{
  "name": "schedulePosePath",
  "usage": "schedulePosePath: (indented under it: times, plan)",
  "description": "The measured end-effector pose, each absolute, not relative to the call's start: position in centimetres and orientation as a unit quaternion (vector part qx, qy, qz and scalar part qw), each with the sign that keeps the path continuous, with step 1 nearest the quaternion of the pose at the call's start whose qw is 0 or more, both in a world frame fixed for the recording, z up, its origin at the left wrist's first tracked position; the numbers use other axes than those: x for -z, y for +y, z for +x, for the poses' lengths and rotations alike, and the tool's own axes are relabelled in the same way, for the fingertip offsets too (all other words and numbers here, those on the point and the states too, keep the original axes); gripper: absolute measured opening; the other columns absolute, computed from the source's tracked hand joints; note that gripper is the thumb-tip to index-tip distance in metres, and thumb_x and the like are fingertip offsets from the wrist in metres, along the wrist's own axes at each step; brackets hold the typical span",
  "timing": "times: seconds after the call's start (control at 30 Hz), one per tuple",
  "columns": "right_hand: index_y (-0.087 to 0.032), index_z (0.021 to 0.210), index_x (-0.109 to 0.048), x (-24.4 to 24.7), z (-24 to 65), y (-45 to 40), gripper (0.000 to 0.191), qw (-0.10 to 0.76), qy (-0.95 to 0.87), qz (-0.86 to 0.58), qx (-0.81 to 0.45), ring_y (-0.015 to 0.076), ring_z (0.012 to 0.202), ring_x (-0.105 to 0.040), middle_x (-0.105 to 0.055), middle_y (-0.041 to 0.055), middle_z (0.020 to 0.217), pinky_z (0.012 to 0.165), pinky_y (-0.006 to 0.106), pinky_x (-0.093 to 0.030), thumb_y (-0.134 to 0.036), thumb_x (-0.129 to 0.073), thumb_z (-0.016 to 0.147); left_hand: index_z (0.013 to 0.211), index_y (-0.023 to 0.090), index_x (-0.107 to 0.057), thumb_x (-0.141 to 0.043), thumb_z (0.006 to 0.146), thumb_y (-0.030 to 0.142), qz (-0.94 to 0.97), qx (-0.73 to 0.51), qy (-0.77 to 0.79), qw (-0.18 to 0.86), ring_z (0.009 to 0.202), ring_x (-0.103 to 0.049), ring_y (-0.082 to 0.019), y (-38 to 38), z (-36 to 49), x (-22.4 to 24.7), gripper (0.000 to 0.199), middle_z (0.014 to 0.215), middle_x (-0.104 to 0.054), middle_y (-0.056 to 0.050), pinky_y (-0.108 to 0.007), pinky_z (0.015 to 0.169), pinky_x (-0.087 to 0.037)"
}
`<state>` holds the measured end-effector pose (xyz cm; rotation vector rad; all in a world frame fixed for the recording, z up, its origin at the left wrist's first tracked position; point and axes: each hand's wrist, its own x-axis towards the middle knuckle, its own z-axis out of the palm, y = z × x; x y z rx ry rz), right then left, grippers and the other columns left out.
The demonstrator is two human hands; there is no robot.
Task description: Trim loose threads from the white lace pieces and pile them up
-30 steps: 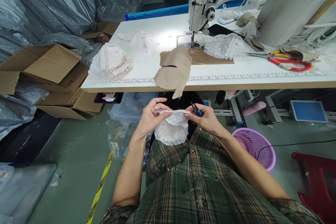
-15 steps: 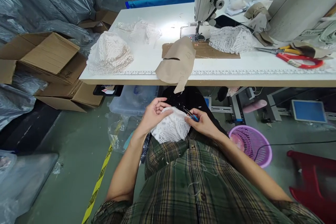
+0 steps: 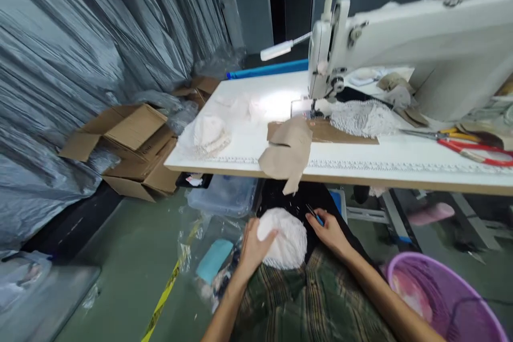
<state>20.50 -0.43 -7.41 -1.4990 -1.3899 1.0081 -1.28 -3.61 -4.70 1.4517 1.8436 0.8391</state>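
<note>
Over my lap is a rounded white lace piece (image 3: 285,239), its left side pinched in my left hand (image 3: 256,246) with the thumb on top. My right hand (image 3: 329,231), just right of the lace and apart from it, is closed around small blue-handled snips (image 3: 319,219) whose dark tips point up and left. A white sewing machine (image 3: 326,59) stands on the table above, with a beige fabric piece (image 3: 287,152) hanging over the front edge. To the left lies a small stack of white lace pieces (image 3: 210,136).
More white lace (image 3: 360,118) lies right of the needle, near red-handled scissors (image 3: 476,150). Cardboard boxes (image 3: 134,139) sit on the floor at left, a purple basket (image 3: 444,283) at lower right. A clear lidded bin (image 3: 224,195) is under the table.
The view has tilted up and shifted left. My right hand has come away from the lace with the snips, while my left hand still holds the lace, now turned differently.
</note>
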Motion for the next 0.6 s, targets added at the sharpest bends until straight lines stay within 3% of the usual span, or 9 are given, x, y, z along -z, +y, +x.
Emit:
schedulePosePath:
  times: [0.17,0.37,0.6]
  plan:
    - [-0.023,0.054,-0.051,8.7,20.1,0.5,0.043,0.414,-0.531,-0.618,-0.406,0.0197,0.054,-0.050,-0.050,0.0007,0.052,0.049,0.030,-0.042,-0.061,-0.053,0.074,0.081,0.021,-0.065,-0.077,0.063,0.052,0.427,-0.410,0.685,0.424,0.086,-0.068,-0.029,-3.0,-1.8,2.3,0.038,0.076,-0.069,-0.005,-0.036,0.071,-0.056]
    - [-0.026,0.046,-0.054,9.1,20.5,1.4,0.039,0.397,-0.480,-0.647,-0.440,0.0267,0.056,-0.061,-0.056,0.0025,0.049,0.050,0.032,-0.050,-0.062,-0.060,0.061,0.110,0.022,-0.064,-0.081,0.062,0.049,0.351,-0.536,0.621,0.452,0.080,-0.072,-0.028,0.0,-7.6,-8.0,0.057,0.082,-0.074,-0.007,-0.034,0.060,-0.058]
    - [-0.027,0.060,-0.066,10.8,20.8,1.6,0.033,0.381,-0.493,-0.619,-0.479,0.0318,0.077,-0.070,-0.072,0.0032,0.070,0.063,0.033,-0.056,-0.059,-0.059,0.067,0.092,0.014,-0.067,-0.082,0.054,0.038,0.392,-0.601,0.593,0.365,0.073,-0.072,-0.028,9.9,-14.5,-18.4,0.047,0.072,-0.073,-0.007,-0.031,0.059,-0.058]
